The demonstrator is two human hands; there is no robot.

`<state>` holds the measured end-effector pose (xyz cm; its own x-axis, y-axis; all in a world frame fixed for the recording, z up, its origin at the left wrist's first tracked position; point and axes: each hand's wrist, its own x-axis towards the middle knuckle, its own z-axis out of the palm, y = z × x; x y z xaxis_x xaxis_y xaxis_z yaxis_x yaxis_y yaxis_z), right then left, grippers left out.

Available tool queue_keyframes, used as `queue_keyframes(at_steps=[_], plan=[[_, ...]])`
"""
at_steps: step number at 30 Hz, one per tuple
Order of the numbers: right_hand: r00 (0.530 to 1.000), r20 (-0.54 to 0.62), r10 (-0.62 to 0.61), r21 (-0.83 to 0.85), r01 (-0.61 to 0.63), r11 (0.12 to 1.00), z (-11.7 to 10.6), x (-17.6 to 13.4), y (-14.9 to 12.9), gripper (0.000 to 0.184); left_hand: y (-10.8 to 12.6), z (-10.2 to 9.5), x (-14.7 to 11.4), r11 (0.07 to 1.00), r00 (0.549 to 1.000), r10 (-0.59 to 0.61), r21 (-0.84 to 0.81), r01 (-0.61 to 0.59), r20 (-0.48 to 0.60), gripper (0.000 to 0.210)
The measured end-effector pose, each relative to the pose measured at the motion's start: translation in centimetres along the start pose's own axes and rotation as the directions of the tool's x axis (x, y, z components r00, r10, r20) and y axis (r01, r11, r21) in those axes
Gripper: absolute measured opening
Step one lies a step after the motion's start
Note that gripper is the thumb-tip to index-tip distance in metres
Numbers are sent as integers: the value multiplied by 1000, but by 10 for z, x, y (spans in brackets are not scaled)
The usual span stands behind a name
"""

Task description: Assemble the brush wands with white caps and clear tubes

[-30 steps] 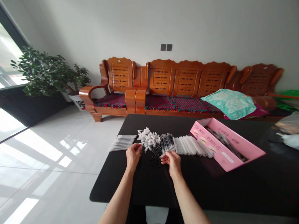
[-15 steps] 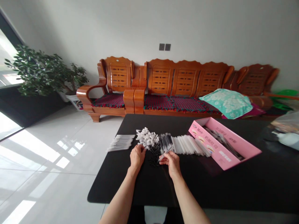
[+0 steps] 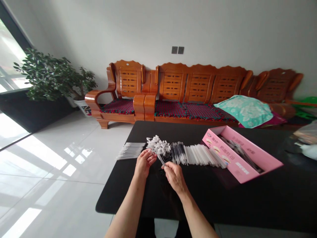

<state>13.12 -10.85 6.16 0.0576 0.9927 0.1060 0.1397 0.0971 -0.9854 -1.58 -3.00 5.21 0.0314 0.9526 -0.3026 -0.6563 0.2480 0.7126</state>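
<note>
My right hand [image 3: 174, 174] grips a translucent pen barrel [image 3: 161, 161] near its lower end, tilted up to the left. Just left of the barrel's upper end, my left hand [image 3: 145, 161] has its fingers curled together; anything in them is too small to make out. Behind the hands is a heap of white pen caps [image 3: 158, 144]. Small black pieces [image 3: 167, 156] lie between the heap and my right hand, partly covered by it. Dark-tipped refills [image 3: 178, 152] sit in a row beside them, and whitish tubes [image 3: 200, 154] continue to the right. Capped-looking pens [image 3: 131, 151] lie side by side at left.
A pink open box [image 3: 241, 157] with dark slender items inside stands on the black table [image 3: 210, 201]. A plastic bag [image 3: 307, 135] rests at the far right. Behind the table is a wooden sofa [image 3: 173, 82] with a turquoise pillow [image 3: 250, 109].
My right hand has moved left with the pen barrel, which now points toward my left hand. My left hand has turned and lifted beside the cap heap. The view has shifted slightly left.
</note>
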Motion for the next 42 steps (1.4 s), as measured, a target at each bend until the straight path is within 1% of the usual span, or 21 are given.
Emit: queue_keyframes(at_steps=[2,5,8,11,14,19,24,27,31,35,38,42], plan=[[997,-11,-82,-124,80,989,2,-2,-2,26,0,0,0,1000,1000,1,-19,-1,-15,20],[991,-37,-126,-220,115,969,3,-3,-3,26,-2,-1,0,1000,1000,3,-7,-3,-27,21],[989,-66,-132,-247,112,963,4,-1,-3,25,-4,-1,-1,1000,1000,5,0,-5,-22,22],[990,-61,-123,-310,98,946,5,2,-4,25,-5,2,-3,1000,1000,6,8,-6,-19,28],[993,-42,-108,-392,83,916,4,3,-5,26,-7,5,-6,999,1000,7,39,-7,-11,35],[995,-46,-94,-513,57,856,4,4,-7,26,-13,9,-11,995,999,32,93,-32,9,39],[991,-61,-117,-635,52,771,7,1,-12,24,-20,11,-11,985,993,117,127,-114,-19,44],[987,-40,-158,-722,81,687,9,-2,-15,25,-22,12,-10,964,978,204,182,-192,-47,44],[981,4,-193,-813,115,570,12,-4,-18,31,-25,12,-8,923,949,314,242,-298,-28,40],[982,12,-187,-857,107,504,15,-3,-21,33,-29,14,-7,927,943,331,198,-318,-34,39],[985,-4,-170,-865,82,496,18,-1,-24,33,-32,17,-8,938,944,326,144,-315,-60,39],[990,-25,-139,-832,56,551,15,1,-27,33,-33,21,-10,939,939,337,96,-329,-75,39]])
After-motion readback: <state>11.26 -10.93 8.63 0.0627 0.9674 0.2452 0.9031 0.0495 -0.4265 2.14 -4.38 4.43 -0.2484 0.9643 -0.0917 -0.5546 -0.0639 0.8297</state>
